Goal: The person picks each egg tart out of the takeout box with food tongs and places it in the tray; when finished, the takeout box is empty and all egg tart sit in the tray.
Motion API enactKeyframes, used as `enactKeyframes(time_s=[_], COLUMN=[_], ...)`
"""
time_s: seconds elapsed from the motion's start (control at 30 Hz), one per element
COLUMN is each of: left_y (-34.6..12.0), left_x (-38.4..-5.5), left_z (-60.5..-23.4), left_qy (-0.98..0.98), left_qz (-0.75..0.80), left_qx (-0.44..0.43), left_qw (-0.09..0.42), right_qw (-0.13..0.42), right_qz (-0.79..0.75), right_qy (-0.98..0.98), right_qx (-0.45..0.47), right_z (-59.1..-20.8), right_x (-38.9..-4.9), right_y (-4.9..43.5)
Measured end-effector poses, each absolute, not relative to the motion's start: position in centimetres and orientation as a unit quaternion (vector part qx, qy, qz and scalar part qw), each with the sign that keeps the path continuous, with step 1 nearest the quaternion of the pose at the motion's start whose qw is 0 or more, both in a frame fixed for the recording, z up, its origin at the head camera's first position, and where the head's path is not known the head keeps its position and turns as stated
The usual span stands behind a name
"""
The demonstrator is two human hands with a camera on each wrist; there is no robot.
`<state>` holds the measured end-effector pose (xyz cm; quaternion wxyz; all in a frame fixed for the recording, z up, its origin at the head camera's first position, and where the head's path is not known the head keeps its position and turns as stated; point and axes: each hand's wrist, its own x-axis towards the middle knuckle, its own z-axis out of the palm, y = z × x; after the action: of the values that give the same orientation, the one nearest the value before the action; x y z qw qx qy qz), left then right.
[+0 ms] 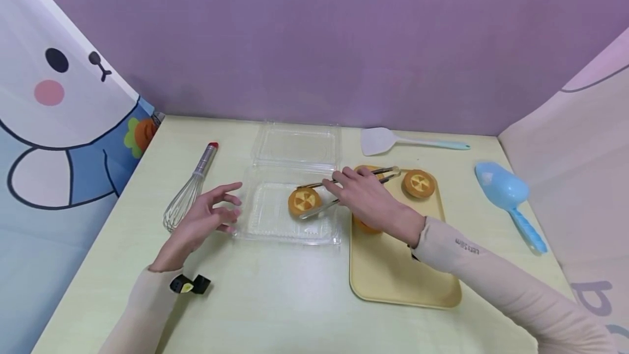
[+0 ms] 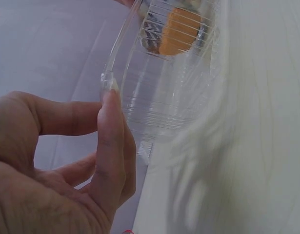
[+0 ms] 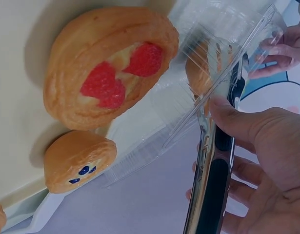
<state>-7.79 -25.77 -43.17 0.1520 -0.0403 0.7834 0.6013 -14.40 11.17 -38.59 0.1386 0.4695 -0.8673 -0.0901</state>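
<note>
My right hand (image 1: 366, 198) grips metal tongs (image 3: 213, 175) with black handle grips. The tongs' arms stand either side of a round pastry (image 1: 304, 201) with a yellow and brown top, over the base of a clear plastic box (image 1: 265, 223). Whether the pastry rests on the base cannot be told. My left hand (image 1: 203, 217) is at the box's left side, its fingers loosely bent. In the left wrist view its fingertips (image 2: 110, 100) overlap the box's corner; contact is unclear. The box's lid (image 1: 297, 143) lies folded back towards the wall.
Right of the box, a yellow tray (image 1: 408, 283) bears several pastries, including a strawberry-topped one (image 3: 108, 68) and a blueberry-topped one (image 3: 81, 161). A whisk (image 1: 189, 193) lies at left, a spatula (image 1: 380, 141) behind the tray, a blue scoop (image 1: 506, 190) at far right.
</note>
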Motion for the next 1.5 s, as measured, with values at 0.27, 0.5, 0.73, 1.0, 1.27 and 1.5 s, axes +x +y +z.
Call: enactKeyframes(time_s=[0.27,0.5,0.73,1.0,1.27,1.5], left_y=[-25.7,-25.7,-25.7,-26.1,-26.3,-26.3], left_x=[-7.8,-8.0,-8.0,-8.3,-8.5,-8.8], left_z=[-43.3,-43.3,-43.2,-43.1,-43.2,-43.0], left_qy=[0.780,0.779,0.779,0.781,0.787,0.786], left_qz=[0.604,0.605,0.603,0.602,0.593,0.592], left_qx=[-0.048,-0.047,-0.050,-0.027,-0.016,-0.011], left_qw=[0.157,0.158,0.164,0.162,0.171,0.179], right_qw=[0.140,0.163,0.171,0.180,0.200,0.213], right_qz=[-0.084,-0.069,-0.066,-0.034,-0.009,-0.004], right_qy=[-0.869,-0.869,-0.875,-0.891,-0.905,-0.916], right_qx=[0.467,0.462,0.448,0.416,0.376,0.341], right_z=[-38.8,-38.5,-37.8,-37.1,-36.8,-36.7], right_x=[-14.1,-13.7,-12.9,-12.1,-11.2,-10.2], right_y=[11.4,12.1,13.4,15.9,20.1,24.2])
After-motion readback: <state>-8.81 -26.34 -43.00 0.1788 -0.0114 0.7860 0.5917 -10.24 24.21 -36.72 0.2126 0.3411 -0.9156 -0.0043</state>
